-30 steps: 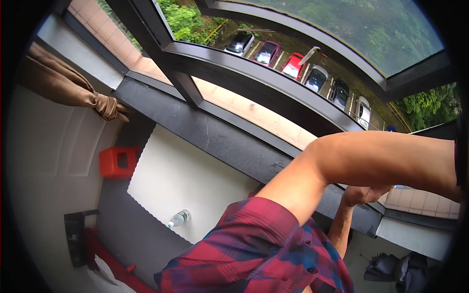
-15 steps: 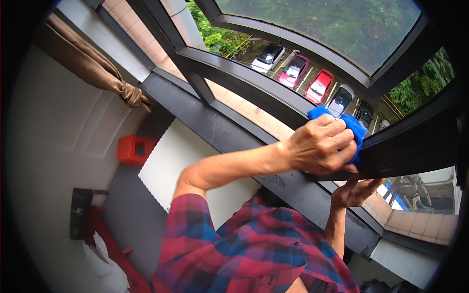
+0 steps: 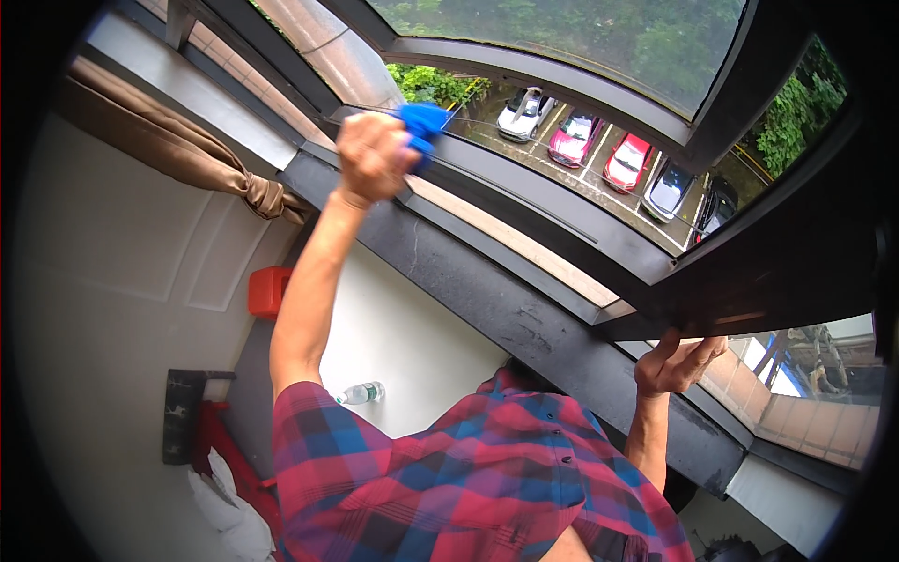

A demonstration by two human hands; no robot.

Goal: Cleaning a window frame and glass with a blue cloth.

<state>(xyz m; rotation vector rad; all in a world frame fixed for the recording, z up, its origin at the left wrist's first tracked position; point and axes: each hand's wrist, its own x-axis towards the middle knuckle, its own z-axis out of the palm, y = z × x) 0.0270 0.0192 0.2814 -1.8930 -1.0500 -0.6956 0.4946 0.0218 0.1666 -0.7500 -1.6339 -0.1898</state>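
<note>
At the left end of the dark window frame's lower rail [image 3: 543, 211], my left hand [image 3: 375, 157] is closed around a bunched blue cloth [image 3: 427, 129]. The cloth is against the frame near its left corner, slightly blurred by motion. My right hand [image 3: 676, 363] grips the lower edge of the broad dark frame member [image 3: 758, 290] at the right; some of its fingers are hidden there. A tilted pane [image 3: 581, 47] stands outward above. Below the frame runs the black sill [image 3: 449, 272], with scuffs and pale marks on it.
Under the sill is a white surface [image 3: 412, 332] with a clear plastic bottle [image 3: 361, 392] lying on it. A red container [image 3: 269, 290] and a knotted brown curtain [image 3: 178, 140] are at the left. Parked cars [image 3: 577, 139] and trees show far below outside.
My left hand has swept the blue cloth leftward along the frame, from beside my right hand to the left corner. My right hand keeps its hold. The bottle has come into sight.
</note>
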